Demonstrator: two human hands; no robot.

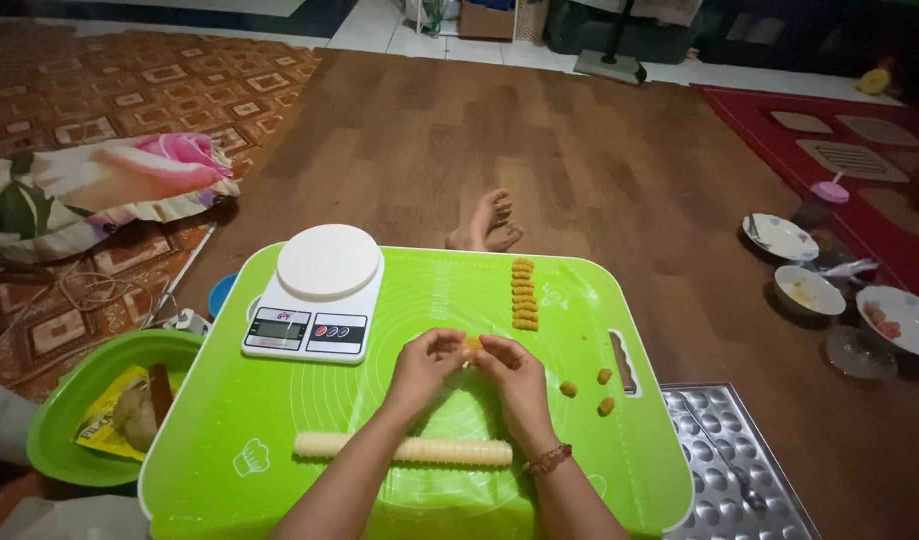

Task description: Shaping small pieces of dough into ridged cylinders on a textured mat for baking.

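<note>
Just below the centre of the frame, the left hand (422,362) and the right hand (511,368) meet over a bright green silicone mat (279,440). Both pinch a small orange-yellow dough piece (472,343) between thumb and fingertips, which are curled in and close together. The piece is mostly hidden by the fingers.

It looks light and soft, so it would likely dent or smear under firm pressure; a gentle fingertip hold at its two ends seems the safest grip.

Below the hands lies a long ridged dough roll (404,449), pale and probably limp, best lifted with support along its length. To the right of the hands sit three loose dough bits (590,389), and toward the upper middle runs a column of shaped pieces (524,295). A white kitchen scale (316,295) stands at the mat's upper left. A green bowl (64,425) sits at lower left, a dimpled metal tray (724,470) at lower right.
</note>
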